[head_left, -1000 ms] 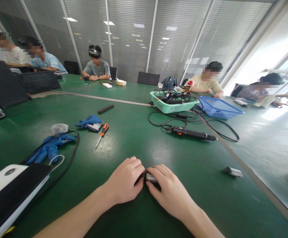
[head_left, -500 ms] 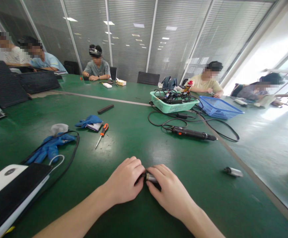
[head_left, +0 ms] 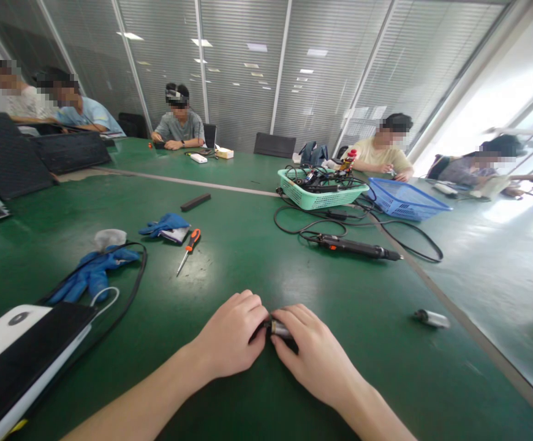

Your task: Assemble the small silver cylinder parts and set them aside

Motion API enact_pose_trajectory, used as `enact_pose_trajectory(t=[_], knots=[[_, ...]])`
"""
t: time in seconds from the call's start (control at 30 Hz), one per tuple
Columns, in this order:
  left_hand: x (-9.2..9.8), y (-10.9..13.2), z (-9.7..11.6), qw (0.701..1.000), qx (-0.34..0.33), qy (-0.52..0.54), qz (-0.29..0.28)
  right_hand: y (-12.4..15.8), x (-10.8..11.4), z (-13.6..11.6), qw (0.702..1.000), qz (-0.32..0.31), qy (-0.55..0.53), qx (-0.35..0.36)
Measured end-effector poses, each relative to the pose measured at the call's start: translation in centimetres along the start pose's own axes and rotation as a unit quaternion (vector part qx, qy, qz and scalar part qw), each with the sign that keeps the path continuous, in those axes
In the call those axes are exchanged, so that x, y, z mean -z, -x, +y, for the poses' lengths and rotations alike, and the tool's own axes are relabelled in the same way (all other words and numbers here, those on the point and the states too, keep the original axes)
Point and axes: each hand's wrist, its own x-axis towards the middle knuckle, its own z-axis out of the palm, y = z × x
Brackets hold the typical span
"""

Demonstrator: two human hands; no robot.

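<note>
Just above the green table, a small silver metal cylinder [head_left: 279, 329] with a brass-coloured ring and a dark end lies between my two hands. My right hand [head_left: 315, 352] is closed around its silver body, fingers over the top and thumb below. Pinched at its dark left end is my left hand [head_left: 234, 334], whose fingertips hide most of that part. Further right, a similar silver cylinder with a dark end [head_left: 433, 318] rests on its side on the table.
Ahead lie an orange-handled screwdriver [head_left: 188, 251], blue gloves [head_left: 94, 275] and a dark bar [head_left: 195, 202]. A corded electric screwdriver [head_left: 358, 247] lies before a green basket [head_left: 324, 199] and a blue basket [head_left: 407, 199]. A white-and-black device [head_left: 32, 349] stands left. Several people sit around the table.
</note>
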Motion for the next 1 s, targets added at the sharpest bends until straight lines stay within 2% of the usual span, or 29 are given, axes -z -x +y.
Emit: enact_pose_trajectory(t=[1.0], knots=[[-0.14,0.01,-0.07,1.000,-0.001,-0.004,0.000,0.07,-0.06,0.09,1.000,0.001,-0.001,-0.001]])
